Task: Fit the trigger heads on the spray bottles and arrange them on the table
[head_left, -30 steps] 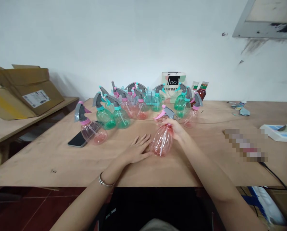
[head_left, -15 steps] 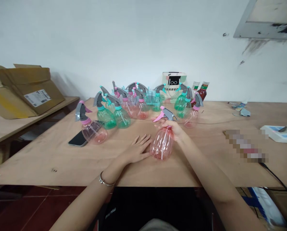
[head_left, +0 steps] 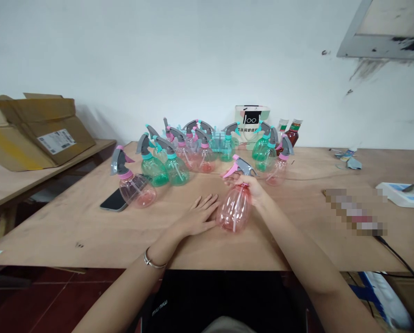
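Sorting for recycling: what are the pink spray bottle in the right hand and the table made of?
Pink see-through spray bottle: probably glossy thin plastic; its inner tube shows through. Light brown wooden table: seemingly bare plywood, matt, with faint grain and scuffs.

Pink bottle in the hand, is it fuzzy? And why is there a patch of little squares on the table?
Head view: the pink bottle in the right hand looks fairly sharp, with soft shine on its clear body; head view, right side: the patch of squares on the table is pixelated over, hiding what lies there.
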`<state>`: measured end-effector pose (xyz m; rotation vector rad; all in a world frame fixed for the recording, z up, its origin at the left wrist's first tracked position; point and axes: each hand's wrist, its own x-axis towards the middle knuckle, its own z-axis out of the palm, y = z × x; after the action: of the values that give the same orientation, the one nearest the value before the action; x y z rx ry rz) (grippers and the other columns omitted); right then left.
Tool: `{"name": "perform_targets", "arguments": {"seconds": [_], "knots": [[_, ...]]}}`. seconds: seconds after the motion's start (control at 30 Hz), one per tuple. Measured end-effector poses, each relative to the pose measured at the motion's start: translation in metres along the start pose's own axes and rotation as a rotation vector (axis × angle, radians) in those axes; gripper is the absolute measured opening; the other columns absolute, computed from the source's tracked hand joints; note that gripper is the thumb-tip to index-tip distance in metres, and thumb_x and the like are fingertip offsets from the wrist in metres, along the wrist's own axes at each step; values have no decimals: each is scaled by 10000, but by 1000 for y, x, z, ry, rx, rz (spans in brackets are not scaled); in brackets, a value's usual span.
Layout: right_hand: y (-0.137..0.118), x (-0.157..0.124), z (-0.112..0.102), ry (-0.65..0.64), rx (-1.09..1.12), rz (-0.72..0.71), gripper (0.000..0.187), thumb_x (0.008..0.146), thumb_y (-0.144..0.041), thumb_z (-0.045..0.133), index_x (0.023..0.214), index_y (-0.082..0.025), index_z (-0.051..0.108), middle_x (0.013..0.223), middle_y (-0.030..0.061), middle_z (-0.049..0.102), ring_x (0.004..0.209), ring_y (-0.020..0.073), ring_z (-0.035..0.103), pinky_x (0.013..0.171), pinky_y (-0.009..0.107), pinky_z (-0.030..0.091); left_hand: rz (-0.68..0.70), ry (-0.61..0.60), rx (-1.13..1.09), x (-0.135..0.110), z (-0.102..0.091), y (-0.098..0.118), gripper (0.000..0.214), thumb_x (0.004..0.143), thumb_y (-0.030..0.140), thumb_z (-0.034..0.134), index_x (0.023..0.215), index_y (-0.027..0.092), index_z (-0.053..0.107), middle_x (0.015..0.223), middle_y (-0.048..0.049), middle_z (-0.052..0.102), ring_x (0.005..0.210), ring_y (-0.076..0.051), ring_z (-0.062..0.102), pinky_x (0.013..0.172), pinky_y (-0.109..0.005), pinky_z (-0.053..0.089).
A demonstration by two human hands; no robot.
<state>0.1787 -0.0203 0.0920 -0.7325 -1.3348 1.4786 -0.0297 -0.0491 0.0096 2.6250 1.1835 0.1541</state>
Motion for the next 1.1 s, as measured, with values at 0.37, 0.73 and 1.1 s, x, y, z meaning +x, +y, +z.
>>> {"name": "perform_targets", "arguments": {"seconds": [0.37, 0.73, 1.1], "knots": [[3, -1, -1, -21, 11, 35, 307, 497, -236, 528, 790, -204, 614, 776, 48, 687, 856, 235, 640, 738, 350, 518, 2, 15, -12, 0, 0, 0, 727, 941, 661, 285, 1542, 267, 178, 1615, -68, 102, 1496, -276, 49, 1195, -527, 43], [3, 0, 0, 138, 152, -5, 157, 465, -195, 565, 618, -186, 598, 649, -16, 625, 537, 89, 451, 512, 220, 390, 27, 40, -20, 1, 5, -5, 724, 939, 631, 337, 1542, 262, 180, 1613, -72, 116, 1494, -283, 62, 1191, -534, 51], [-10, -8, -20, 406, -329, -195, 240, 663, -332, 688, 876, -222, 684, 889, 16, 714, 895, 205, 643, 831, 353, 497, -31, 50, -56, -2, -2, 6, 745, 923, 688, 310, 1530, 262, 233, 1606, -68, 140, 1494, -258, 82, 1201, -504, 36]]}}
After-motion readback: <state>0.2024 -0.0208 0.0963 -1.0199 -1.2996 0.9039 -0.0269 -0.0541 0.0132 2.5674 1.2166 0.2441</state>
